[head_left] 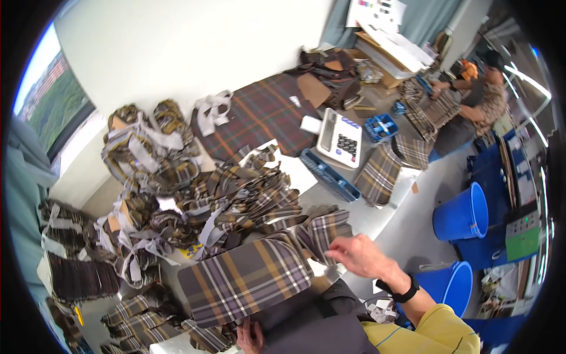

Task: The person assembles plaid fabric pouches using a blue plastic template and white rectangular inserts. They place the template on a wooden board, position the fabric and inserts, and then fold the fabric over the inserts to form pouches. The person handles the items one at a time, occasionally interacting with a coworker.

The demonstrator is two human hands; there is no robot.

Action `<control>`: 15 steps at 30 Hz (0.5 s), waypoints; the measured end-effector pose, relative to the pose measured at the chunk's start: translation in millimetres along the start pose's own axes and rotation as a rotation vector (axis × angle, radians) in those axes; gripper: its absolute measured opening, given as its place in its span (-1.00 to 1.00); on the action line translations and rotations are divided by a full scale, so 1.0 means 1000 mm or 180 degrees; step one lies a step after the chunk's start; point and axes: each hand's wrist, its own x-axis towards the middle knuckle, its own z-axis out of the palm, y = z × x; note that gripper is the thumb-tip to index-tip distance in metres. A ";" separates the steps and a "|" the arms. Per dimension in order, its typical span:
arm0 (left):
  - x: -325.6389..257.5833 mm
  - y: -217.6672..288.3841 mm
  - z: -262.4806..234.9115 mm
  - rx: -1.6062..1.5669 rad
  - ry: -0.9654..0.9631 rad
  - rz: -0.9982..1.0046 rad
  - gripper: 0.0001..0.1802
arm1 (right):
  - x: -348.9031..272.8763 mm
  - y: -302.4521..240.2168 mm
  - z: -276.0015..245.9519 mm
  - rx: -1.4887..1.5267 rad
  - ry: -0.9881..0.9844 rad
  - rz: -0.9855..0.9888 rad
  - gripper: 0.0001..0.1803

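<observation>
Brown plaid strips [250,187] lie heaped beyond the checked panel [244,280].

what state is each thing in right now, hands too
Plaid panel: lying flat
Left hand: at the panel's near edge, grip unclear
Right hand: raised, fingers bent
Cloth pile: loose, crumpled
Bundles: tied with pale strips
Dark cloth: spread flat
Calculator: face up
Upper bucket: upright, open-topped
Lower bucket: upright, open-topped
</observation>
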 end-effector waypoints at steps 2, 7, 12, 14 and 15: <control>0.004 0.000 -0.002 -0.0066 -0.0001 0.0148 -0.69 | -0.018 -0.002 0.009 -0.0022 -0.0162 0.0049 -0.75; -0.001 0.007 -0.003 -0.0253 -0.0111 -0.0125 -0.66 | -0.054 0.000 0.056 -0.0082 -0.0717 -0.0186 -0.66; -0.003 0.004 -0.003 -0.0008 -0.0568 -0.0501 -0.58 | -0.066 0.016 0.118 0.0343 -0.1066 -0.0634 -0.60; -0.005 -0.015 0.011 -0.0162 -0.0540 0.0113 -0.53 | -0.081 0.037 0.152 0.0310 -0.0950 -0.0440 -0.59; -0.006 -0.013 0.009 -0.0203 -0.0516 0.0096 -0.52 | -0.081 0.034 0.155 0.0257 -0.0852 -0.0536 -0.60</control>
